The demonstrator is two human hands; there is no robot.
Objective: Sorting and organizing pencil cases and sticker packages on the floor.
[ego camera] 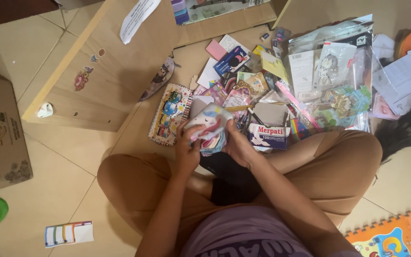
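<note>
— Tiled floor (63,157) all round, and a heap of stickers and cards (281,90) just past the knees?

— Yes. Left hand (188,150) and right hand (236,145) both grip a small pastel pouch (210,124) over the lap, beside a white cardboard box (268,135) and a patterned notebook (169,114).

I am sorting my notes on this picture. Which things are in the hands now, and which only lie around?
In hand:
- left hand and right hand, both on a small pouch with a unicorn picture

Lying about:
- white envelope box
- spiral notebook
- wooden cabinet
- cardboard box
- sticker sheet
</note>
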